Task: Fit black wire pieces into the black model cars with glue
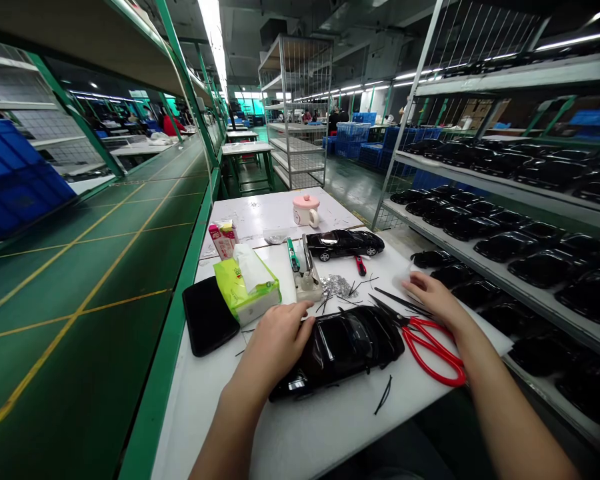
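A glossy black model car (353, 340) lies in front of me on the white worktop. My left hand (280, 337) is closed over its left end, with the thumb along the body; some fingers are hidden. To the right, my right hand (433, 297) has its fingertips drawn together by a small translucent piece (404, 272), too faint to make out. Below that hand lie black tweezers (403, 301) and red-handled scissors (433, 350). Small silvery parts (339, 287) are heaped behind the car, with thin black strips (351, 290) around them. A second black model car (345, 244) stands farther back.
On the left are a tissue pack (247, 283), a dark phone-like slab (209, 315) and a drink carton (223, 239). A green cutter (293, 255), red cutter (361, 266) and lidded mug (306, 211) stand farther back. A rack (480, 243) of black car bodies flanks the right.
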